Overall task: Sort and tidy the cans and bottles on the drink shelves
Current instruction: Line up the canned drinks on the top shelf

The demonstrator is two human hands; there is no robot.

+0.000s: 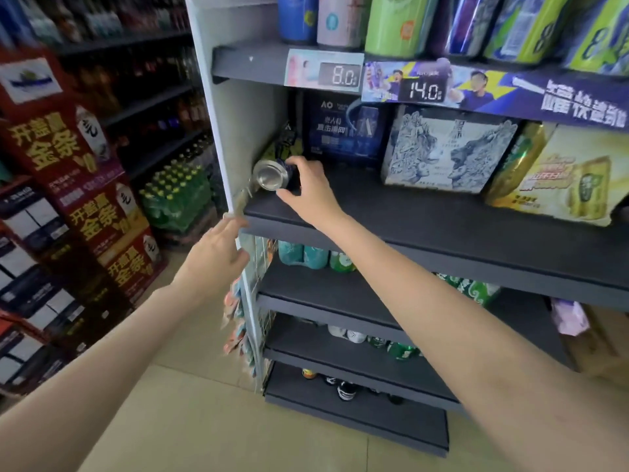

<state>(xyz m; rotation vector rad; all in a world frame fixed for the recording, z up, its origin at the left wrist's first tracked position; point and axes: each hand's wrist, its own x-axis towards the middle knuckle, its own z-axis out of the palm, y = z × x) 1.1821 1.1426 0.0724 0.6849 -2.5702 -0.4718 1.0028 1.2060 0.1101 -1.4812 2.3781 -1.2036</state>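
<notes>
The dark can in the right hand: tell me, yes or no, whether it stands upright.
No: the right hand holds the dark can tipped sideways, its silver end facing the camera.

On the edge of the upper shelf (pixel 252 68), a digital price tag (pixel 340 75) reads "8.0", and a second price tag (pixel 423 90) beside it reads "14.0". The dark blue box (pixel 343 131) on the shelf below carries the letters "AO"; its smaller Chinese print is too blurred to read. The red cartons (pixel 68 148) stacked at the left bear large gold characters "开盖赢金条". The blue shelf banner (pixel 561 103) has white Chinese characters, not legible.
</notes>
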